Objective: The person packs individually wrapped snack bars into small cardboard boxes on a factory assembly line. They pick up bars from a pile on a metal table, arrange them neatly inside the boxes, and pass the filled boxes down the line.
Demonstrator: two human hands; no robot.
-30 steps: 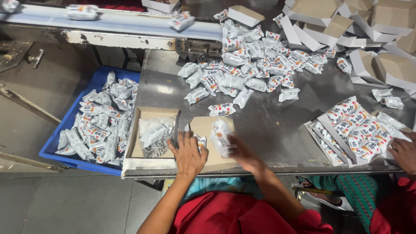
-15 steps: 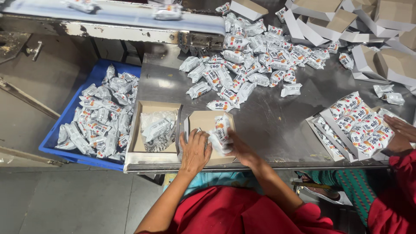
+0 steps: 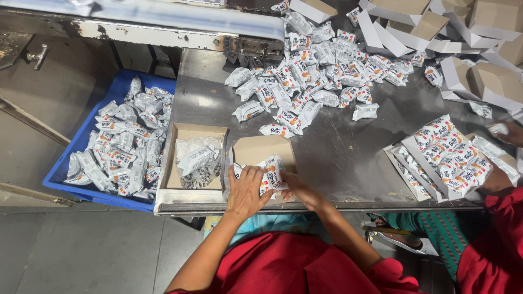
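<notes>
White packets (image 3: 271, 173) pinched between both hands | left hand (image 3: 246, 190) flat, fingers spread | right hand (image 3: 301, 191) cupping | over cardboard box (image 3: 256, 149)

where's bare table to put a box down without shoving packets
The clearest bare steel lies between the open box under the hands, the packet pile behind it and the co-worker's filled boxes. A smaller patch sits left of the pile, behind the second box. The far right, with empty cartons, is crowded.
</notes>
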